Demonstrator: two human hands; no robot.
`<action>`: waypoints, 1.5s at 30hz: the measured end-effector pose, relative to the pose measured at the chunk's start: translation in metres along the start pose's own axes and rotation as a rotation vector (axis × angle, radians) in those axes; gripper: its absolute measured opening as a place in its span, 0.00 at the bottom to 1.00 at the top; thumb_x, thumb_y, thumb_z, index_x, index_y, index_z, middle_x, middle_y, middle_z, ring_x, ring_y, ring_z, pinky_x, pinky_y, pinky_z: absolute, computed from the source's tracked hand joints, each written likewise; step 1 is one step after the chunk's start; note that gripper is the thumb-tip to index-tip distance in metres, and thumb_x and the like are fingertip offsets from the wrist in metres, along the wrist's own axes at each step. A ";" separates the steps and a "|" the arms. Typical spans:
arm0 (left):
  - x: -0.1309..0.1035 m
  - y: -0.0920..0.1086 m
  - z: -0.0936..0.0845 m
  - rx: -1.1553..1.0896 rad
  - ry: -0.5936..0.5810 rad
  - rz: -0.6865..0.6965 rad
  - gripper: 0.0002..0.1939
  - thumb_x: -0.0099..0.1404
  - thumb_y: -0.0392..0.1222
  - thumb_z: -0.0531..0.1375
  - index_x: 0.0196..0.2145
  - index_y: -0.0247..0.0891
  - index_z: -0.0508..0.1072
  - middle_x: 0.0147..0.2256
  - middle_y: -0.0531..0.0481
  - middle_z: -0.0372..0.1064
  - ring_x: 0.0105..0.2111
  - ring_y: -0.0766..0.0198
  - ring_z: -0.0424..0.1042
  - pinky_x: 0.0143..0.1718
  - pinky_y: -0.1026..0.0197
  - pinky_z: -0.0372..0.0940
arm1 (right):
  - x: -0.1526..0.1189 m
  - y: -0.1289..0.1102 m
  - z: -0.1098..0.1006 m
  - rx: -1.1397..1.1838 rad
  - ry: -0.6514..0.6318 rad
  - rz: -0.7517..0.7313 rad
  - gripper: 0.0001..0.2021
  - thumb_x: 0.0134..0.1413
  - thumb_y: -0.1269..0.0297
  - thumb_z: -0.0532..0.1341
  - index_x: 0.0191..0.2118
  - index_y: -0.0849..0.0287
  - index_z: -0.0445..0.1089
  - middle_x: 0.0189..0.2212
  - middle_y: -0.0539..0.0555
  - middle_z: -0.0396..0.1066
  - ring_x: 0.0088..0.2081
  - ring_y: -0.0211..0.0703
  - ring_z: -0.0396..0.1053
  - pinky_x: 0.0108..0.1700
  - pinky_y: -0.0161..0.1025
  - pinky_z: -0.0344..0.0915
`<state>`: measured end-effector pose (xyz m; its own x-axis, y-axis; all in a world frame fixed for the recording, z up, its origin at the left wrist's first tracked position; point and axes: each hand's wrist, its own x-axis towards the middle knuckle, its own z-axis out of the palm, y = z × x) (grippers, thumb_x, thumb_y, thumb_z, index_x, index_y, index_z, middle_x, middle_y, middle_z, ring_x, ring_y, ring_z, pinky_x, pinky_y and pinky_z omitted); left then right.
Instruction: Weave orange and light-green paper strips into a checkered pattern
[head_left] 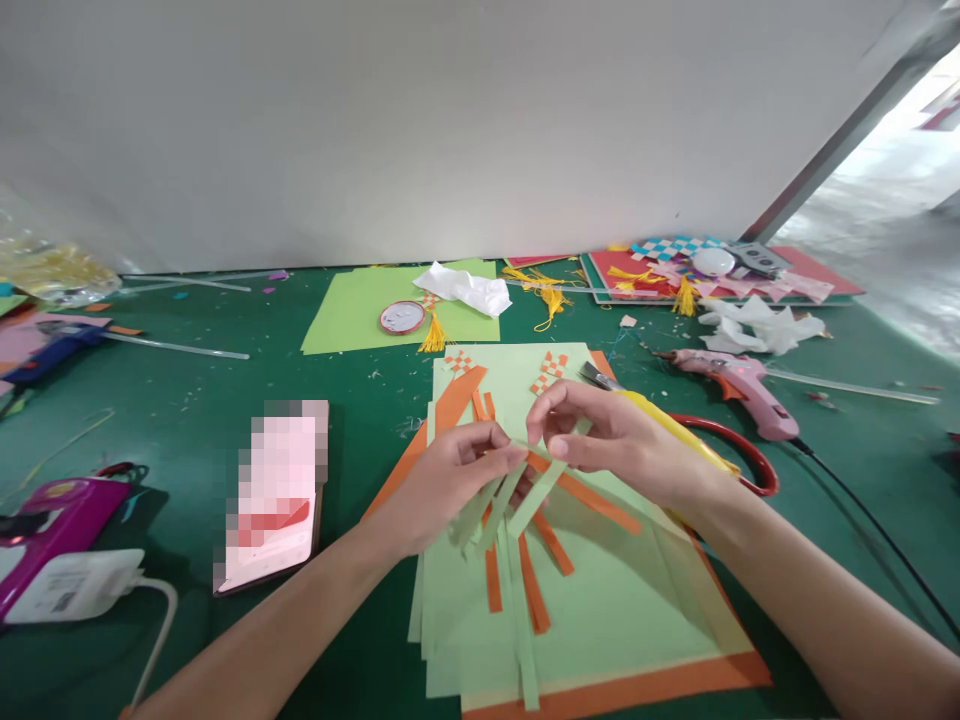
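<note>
My left hand (476, 460) pinches the upper ends of pale green paper strips (540, 498) over a stack of light green sheets (630, 600). Close on its right, my right hand (581, 425) has thumb and fingers curled on a green strip near the same spot. Orange strips (600, 500) fan out below and to the right of the fingers, mixed with the green ones. Small orange-and-white woven pieces (553, 364) lie on the sheets just beyond my hands. An orange sheet (675, 680) shows under the stack's front edge.
A phone (281, 490) and a magenta device (67, 520) lie left. Scissors with red handles (739, 450), a yellow-handled tool (660, 415) and a pink glue gun (739, 385) are right. Behind are a round tin (403, 317), tissue (465, 290), yellow tassels (551, 300) and a wall (420, 130).
</note>
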<state>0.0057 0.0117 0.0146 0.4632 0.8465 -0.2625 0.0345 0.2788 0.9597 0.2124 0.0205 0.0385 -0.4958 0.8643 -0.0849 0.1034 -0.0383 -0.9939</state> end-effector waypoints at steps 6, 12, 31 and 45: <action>-0.001 0.001 0.000 -0.151 0.010 -0.022 0.15 0.66 0.48 0.60 0.26 0.38 0.63 0.25 0.56 0.70 0.29 0.64 0.75 0.34 0.63 0.63 | 0.002 0.006 0.000 0.115 0.127 0.082 0.19 0.58 0.50 0.60 0.52 0.52 0.68 0.38 0.51 0.67 0.26 0.32 0.57 0.26 0.32 0.55; 0.000 0.004 -0.001 -0.121 0.099 0.010 0.15 0.66 0.47 0.61 0.26 0.38 0.64 0.25 0.55 0.70 0.31 0.61 0.77 0.37 0.62 0.65 | 0.008 0.015 -0.012 0.172 0.252 0.082 0.19 0.57 0.51 0.62 0.49 0.57 0.71 0.37 0.54 0.72 0.28 0.35 0.65 0.27 0.35 0.58; -0.002 0.002 0.001 0.001 0.083 -0.009 0.16 0.66 0.51 0.60 0.27 0.39 0.63 0.29 0.53 0.73 0.33 0.59 0.78 0.37 0.61 0.65 | 0.009 0.019 0.008 0.032 0.288 -0.040 0.10 0.51 0.61 0.67 0.40 0.58 0.74 0.29 0.51 0.73 0.29 0.37 0.69 0.34 0.38 0.68; 0.000 0.000 -0.001 0.004 0.216 0.075 0.15 0.66 0.50 0.60 0.28 0.38 0.64 0.25 0.57 0.65 0.31 0.61 0.79 0.33 0.67 0.62 | 0.006 0.013 0.013 -0.291 0.434 -0.052 0.11 0.55 0.57 0.64 0.41 0.55 0.77 0.41 0.54 0.78 0.41 0.49 0.74 0.44 0.46 0.69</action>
<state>0.0053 0.0122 0.0146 0.2646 0.9422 -0.2056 0.0108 0.2102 0.9776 0.1991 0.0186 0.0241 -0.1104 0.9919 0.0627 0.3541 0.0982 -0.9300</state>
